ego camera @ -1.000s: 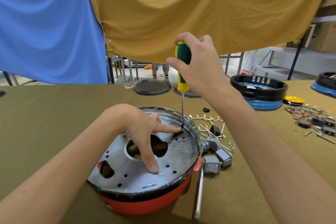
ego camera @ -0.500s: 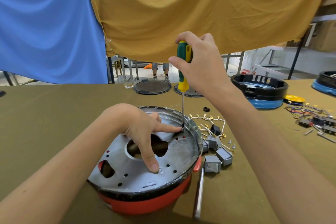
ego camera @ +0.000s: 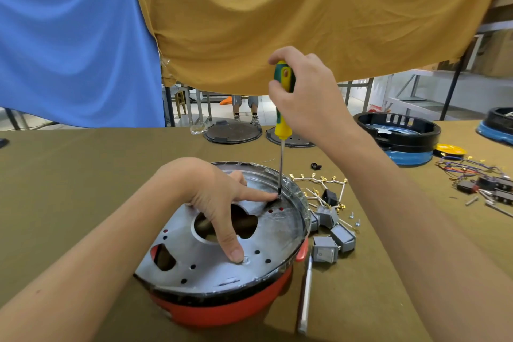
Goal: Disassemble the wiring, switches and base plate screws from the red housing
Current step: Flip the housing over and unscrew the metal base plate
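Note:
The red housing (ego camera: pixel 222 311) lies upside down near the table's front edge, its silver base plate (ego camera: pixel 194 261) facing up. My left hand (ego camera: pixel 213 197) rests on the plate, forefinger straight and touching the screwdriver tip, middle finger pressing beside a screw (ego camera: pixel 246 260). My right hand (ego camera: pixel 308 100) grips the green and yellow screwdriver (ego camera: pixel 282 108) upright, its tip standing on a screw near the plate's far rim. Several grey switches (ego camera: pixel 324 253) and white wires with brass terminals (ego camera: pixel 319 179) lie loose to the right of the housing.
A metal tool (ego camera: pixel 305 297) lies on the olive table right of the housing. Two dark round plates (ego camera: pixel 231 133) sit at the back; a black and blue housing (ego camera: pixel 402 139) and more wiring and switches (ego camera: pixel 483 178) lie at the far right. Blue and mustard cloths hang behind.
My right hand has turned the screwdriver handle a little about its axis; the yellow stripe now faces me. The left hand and housing stay put.

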Demonstrator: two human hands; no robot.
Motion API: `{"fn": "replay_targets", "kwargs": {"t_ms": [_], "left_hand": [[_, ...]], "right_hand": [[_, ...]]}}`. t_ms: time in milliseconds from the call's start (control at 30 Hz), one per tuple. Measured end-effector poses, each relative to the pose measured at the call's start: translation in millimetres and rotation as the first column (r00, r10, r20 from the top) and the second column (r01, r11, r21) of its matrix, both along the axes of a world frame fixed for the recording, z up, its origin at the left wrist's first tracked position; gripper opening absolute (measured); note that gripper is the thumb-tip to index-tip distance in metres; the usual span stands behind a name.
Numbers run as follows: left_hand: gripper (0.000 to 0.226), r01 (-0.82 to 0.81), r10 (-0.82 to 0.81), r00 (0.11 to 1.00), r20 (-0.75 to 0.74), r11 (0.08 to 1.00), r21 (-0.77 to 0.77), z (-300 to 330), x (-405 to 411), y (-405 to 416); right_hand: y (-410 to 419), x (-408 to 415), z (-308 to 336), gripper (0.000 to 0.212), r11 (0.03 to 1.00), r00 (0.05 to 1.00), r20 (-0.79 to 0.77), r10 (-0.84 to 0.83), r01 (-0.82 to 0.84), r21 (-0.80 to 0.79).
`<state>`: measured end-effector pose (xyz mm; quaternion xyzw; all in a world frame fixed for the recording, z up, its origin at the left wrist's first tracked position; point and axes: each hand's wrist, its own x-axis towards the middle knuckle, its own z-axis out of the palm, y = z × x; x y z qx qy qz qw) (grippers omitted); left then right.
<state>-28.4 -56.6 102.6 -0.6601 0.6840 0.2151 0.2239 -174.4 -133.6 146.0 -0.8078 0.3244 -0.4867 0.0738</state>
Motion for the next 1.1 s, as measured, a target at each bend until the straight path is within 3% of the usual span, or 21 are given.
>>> {"fn": "replay_targets", "kwargs": {"t_ms": [433, 533, 700, 833, 933, 1100], "left_hand": [[0.104, -0.006, 0.006, 1.000, 0.006, 1.000, -0.004, 1.1, -1.0, -0.2], [0.105, -0.007, 0.007, 1.000, 0.005, 1.000, -0.002, 1.4, -1.0, 0.2], [0.111, -0.007, 0.007, 1.000, 0.005, 1.000, -0.006, 0.4, -0.5, -0.6], [0.107, -0.021, 0.021, 1.000, -0.004, 1.000, 0.000, 0.5, -0.6, 0.0], [0.110, -0.020, 0.020, 1.000, -0.006, 1.000, 0.002, 0.4, -0.1, -0.3], [0.114, -0.006, 0.006, 1.000, 0.013, 1.000, -0.003, 0.7, 0.8, -1.6]], "right_hand": [[-1.9, -1.1, -1.4, 0.027, 0.999, 0.997, 0.066, -0.035, 0.037, -0.037], [-3.9, -0.7, -0.2, 0.035, 0.999, 0.996, 0.073, -0.049, 0.048, 0.012], [-0.6, 1.8, -3.2, 0.026, 0.999, 0.998, 0.057, 0.017, -0.018, 0.029], [0.3, -0.5, -1.3, 0.032, 1.000, 0.999, 0.029, -0.016, 0.015, 0.003], [-0.7, -2.0, 1.4, 0.035, 0.997, 0.999, 0.048, 0.013, -0.017, 0.073], [3.0, -1.2, -0.6, 0.028, 0.996, 0.998, 0.044, 0.051, -0.054, 0.072]]}}
